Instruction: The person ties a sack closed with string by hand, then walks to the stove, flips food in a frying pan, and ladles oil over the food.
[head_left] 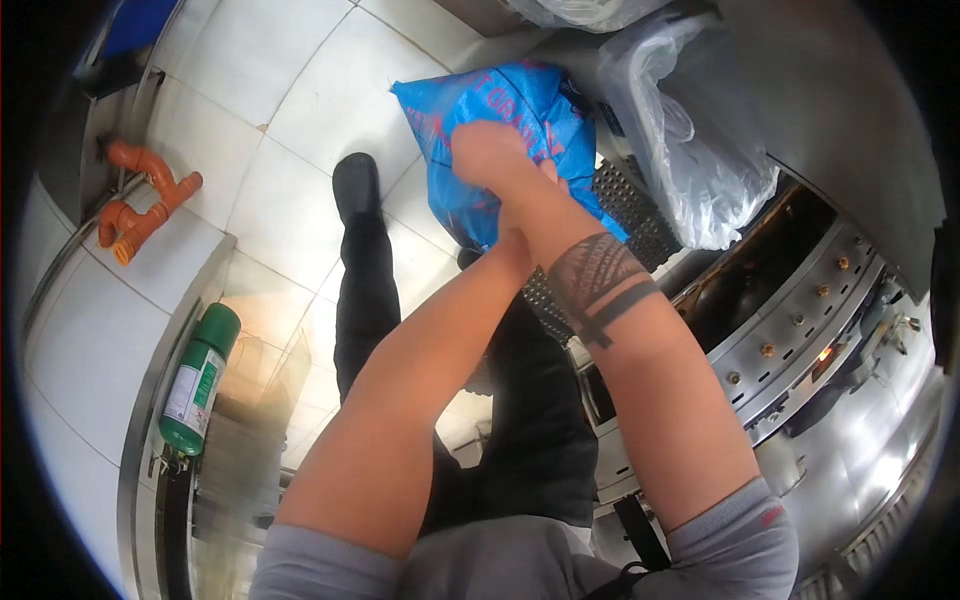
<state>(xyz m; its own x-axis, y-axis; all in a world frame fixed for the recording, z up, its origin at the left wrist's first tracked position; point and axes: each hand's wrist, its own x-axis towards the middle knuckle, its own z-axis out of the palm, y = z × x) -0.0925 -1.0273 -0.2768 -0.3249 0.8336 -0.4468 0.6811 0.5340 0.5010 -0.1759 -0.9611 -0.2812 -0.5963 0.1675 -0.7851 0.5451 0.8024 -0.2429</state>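
Observation:
A blue plastic sack (575, 110) with red lettering stands at the top middle, its top bunched between my hands. My right hand (488, 153), slightly blurred, is closed in a fist on the sack; its fingertips are turned out of sight. My left hand (552, 174) is largely hidden behind the right wrist, and only a few bent fingers show against the sack. The forearms cross near the wrists. Beside the sack, to the right, hangs a translucent plastic bag (690, 140).
A steel stove front with knobs (768, 351) runs along the right, a small flame glowing there. Perforated dark metal (625, 205) lies near the sack. Orange pipe fittings (150, 205) and a green cylinder (200, 380) are on the left. My shoe (357, 185) is on white floor tiles (290, 170).

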